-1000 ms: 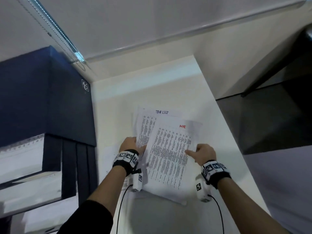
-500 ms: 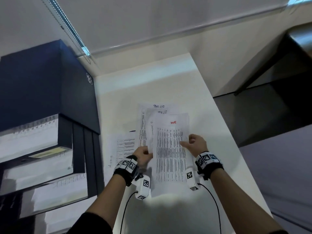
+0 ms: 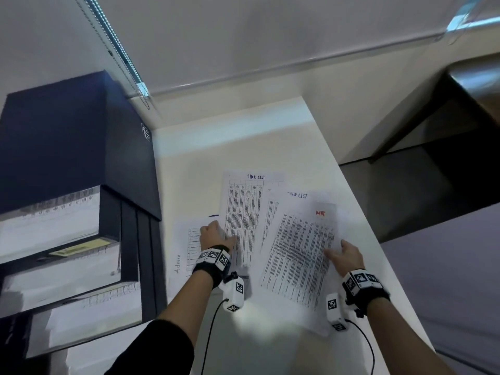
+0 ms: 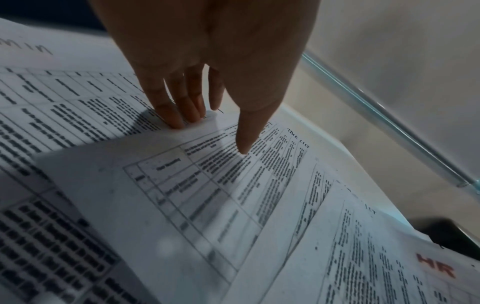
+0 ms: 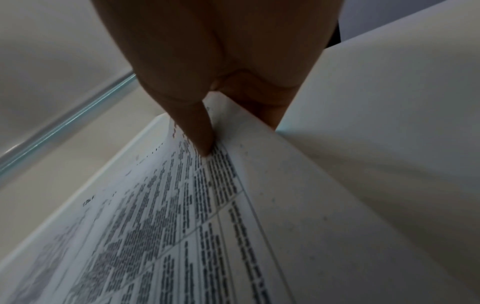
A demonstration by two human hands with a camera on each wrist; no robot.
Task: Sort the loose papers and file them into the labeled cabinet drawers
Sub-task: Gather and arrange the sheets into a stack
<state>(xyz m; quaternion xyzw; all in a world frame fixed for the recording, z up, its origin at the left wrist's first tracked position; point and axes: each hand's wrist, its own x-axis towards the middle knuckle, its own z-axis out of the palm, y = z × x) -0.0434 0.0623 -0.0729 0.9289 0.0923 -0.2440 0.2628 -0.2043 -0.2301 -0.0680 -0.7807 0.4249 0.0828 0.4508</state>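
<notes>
Printed sheets lie fanned on the white table (image 3: 243, 147). My right hand (image 3: 334, 251) pinches the right edge of the sheet headed HR in red (image 3: 300, 253), thumb on top (image 5: 205, 144) and fingers beneath, and lifts that edge. My left hand (image 3: 216, 231) pinches the left edge of a Task List sheet (image 3: 249, 212), thumb on its print (image 4: 244, 142), fingers tucked under the edge (image 4: 179, 117). A second Task List sheet (image 3: 295, 197) shows between the two. An Admin sheet (image 3: 186, 247) lies under my left hand. The dark blue cabinet (image 3: 67, 147) stands at the left.
The cabinet's drawers (image 3: 54, 226) stand pulled out with white papers in them; one bears a yellow label (image 3: 78, 249). The table's right edge (image 3: 359, 212) drops to a dark floor. A wall and a window blind close off the far side.
My right hand has drawn the HR sheet to the right, off the pile, uncovering a second Task List sheet. My left hand has shifted to the left edge of the first Task List sheet.
</notes>
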